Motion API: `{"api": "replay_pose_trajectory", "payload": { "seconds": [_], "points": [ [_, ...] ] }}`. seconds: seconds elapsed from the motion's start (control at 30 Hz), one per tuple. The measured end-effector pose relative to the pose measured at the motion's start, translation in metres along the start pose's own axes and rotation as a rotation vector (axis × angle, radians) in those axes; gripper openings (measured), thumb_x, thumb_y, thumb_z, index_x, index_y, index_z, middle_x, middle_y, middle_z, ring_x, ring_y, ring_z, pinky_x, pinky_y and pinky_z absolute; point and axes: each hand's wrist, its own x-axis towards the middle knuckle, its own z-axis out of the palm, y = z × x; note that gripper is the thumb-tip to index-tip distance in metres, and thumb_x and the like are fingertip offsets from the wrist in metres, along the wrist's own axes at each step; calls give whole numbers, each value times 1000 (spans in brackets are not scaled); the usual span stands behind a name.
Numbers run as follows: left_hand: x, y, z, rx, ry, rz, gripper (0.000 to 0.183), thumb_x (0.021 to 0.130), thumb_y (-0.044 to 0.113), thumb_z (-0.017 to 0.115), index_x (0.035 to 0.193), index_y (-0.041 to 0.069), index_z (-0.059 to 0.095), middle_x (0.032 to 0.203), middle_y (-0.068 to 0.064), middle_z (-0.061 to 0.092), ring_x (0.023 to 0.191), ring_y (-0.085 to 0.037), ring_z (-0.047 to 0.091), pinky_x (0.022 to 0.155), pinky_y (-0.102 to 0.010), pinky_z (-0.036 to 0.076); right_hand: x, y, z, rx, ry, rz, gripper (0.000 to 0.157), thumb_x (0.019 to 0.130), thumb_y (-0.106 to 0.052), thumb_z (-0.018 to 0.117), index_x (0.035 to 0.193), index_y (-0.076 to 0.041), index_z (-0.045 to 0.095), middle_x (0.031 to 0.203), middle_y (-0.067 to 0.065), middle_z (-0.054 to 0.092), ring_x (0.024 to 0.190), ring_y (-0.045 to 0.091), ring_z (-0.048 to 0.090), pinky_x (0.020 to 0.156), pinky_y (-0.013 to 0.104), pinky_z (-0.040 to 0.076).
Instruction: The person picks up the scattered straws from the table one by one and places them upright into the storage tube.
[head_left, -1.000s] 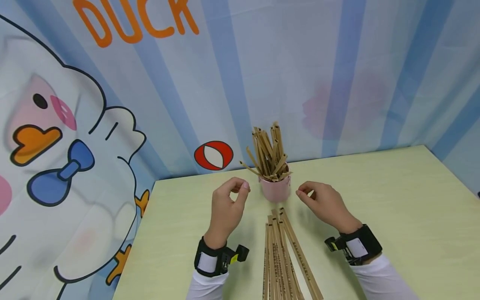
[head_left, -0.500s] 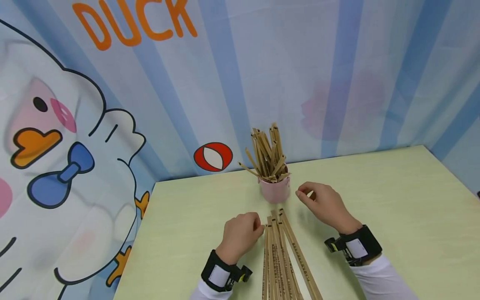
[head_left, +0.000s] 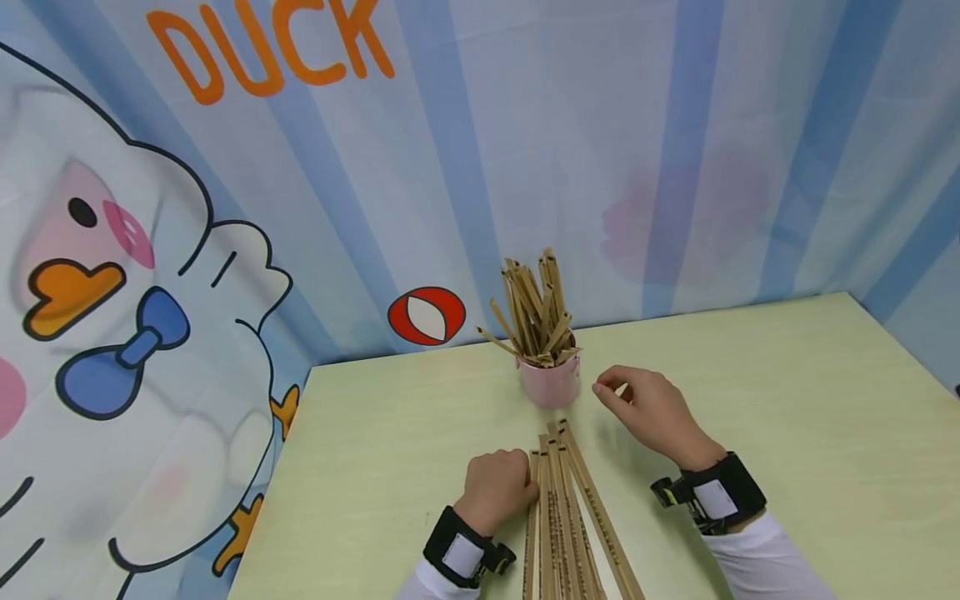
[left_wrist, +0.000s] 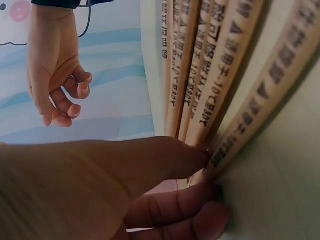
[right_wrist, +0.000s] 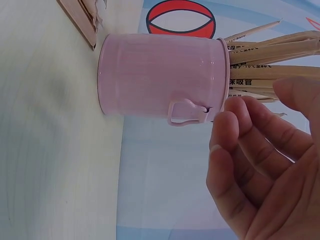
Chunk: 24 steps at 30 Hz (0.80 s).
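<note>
Several long drinking straws in printed brown paper wrappers lie in a loose fan on the table, running toward the near edge. My left hand is at the left side of this fan, back of the hand up. In the left wrist view, its thumb and index finger pinch the end part of one wrapped straw. My right hand hovers right of the pink pail, fingers loosely curled and holding nothing. More wrapped straws stand bunched in the pail, some leaning out over its rim.
The pale yellow-green table reaches back to a blue-striped cloth backdrop printed with a duck and a red ball shape. A small side handle shows on the pail.
My left hand has come down from beside the pail toward me and to the right, onto the straws on the table, and now pinches one. The right hand has stayed nearly still.
</note>
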Motion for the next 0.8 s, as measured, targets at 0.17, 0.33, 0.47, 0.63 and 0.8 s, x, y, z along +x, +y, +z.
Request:
{"api": "replay_pose_trajectory", "payload": {
  "seconds": [0.17, 0.33, 0.47, 0.63, 0.8],
  "points": [
    [1, 3, -1, -5, 32, -1, 43, 74, 20, 62, 44, 19, 32, 41, 11, 20, 36, -8, 28, 34, -27, 22, 0, 0, 0, -2, -2, -2, 32, 94, -40, 50, 100, -14, 68, 88, -2, 66, 66, 7, 55, 55, 30, 45],
    [4, 2, 0, -62, 12, -34, 39, 71, 23, 64, 44, 19, 36, 41, 11, 25, 37, -8, 32, 34, -28, 24, -1, 0, -1, -5, -2, -8, 30, 94, -39, 51, 100, -14, 68, 88, -2, 66, 67, 8, 55, 56, 30, 45],
    [5, -4, -7, -134, 37, -54, 35, 71, 23, 62, 45, 20, 38, 42, 12, 26, 38, -8, 33, 35, -27, 24, -1, 0, 0, 0, 2, -16, 31, 93, -39, 51, 100, -14, 68, 87, -3, 66, 67, 7, 55, 56, 30, 45],
    [4, -19, -34, -222, 181, -101, 26, 73, 21, 58, 51, 22, 44, 46, 12, 33, 40, -6, 36, 37, -26, 27, 0, 2, 0, -6, 9, -13, 30, 93, -39, 52, 99, -14, 68, 87, -2, 67, 67, 7, 55, 56, 30, 45],
    [1, -31, -76, -292, 444, -154, 19, 80, 24, 57, 62, 21, 52, 52, 9, 44, 45, -8, 40, 39, -26, 32, 1, 2, -1, 1, 2, -14, 32, 93, -39, 51, 99, -13, 68, 88, -2, 67, 68, 8, 55, 56, 30, 45]
  ]
}}
